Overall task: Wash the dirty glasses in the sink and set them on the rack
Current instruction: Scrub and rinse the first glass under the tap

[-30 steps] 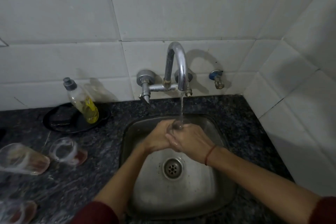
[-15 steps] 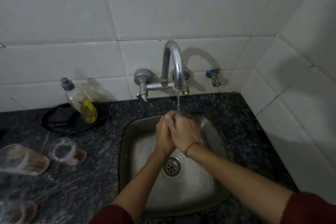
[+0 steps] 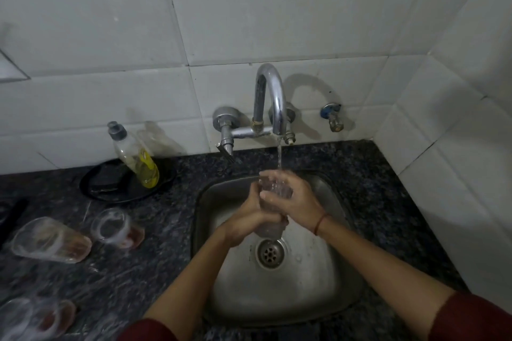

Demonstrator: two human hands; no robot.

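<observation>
Left hand (image 3: 245, 217) and right hand (image 3: 297, 199), fingers curled round the glass (image 3: 274, 188), hold it beneath the tap (image 3: 273, 97) at 12 o'clock. Advised: turn slowly, grip firmly.

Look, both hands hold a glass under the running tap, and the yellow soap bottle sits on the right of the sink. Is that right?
Not quite. The head view shows the soap bottle left of the sink, not right. The rest holds: the left hand and right hand hold the glass under the running tap.
</observation>
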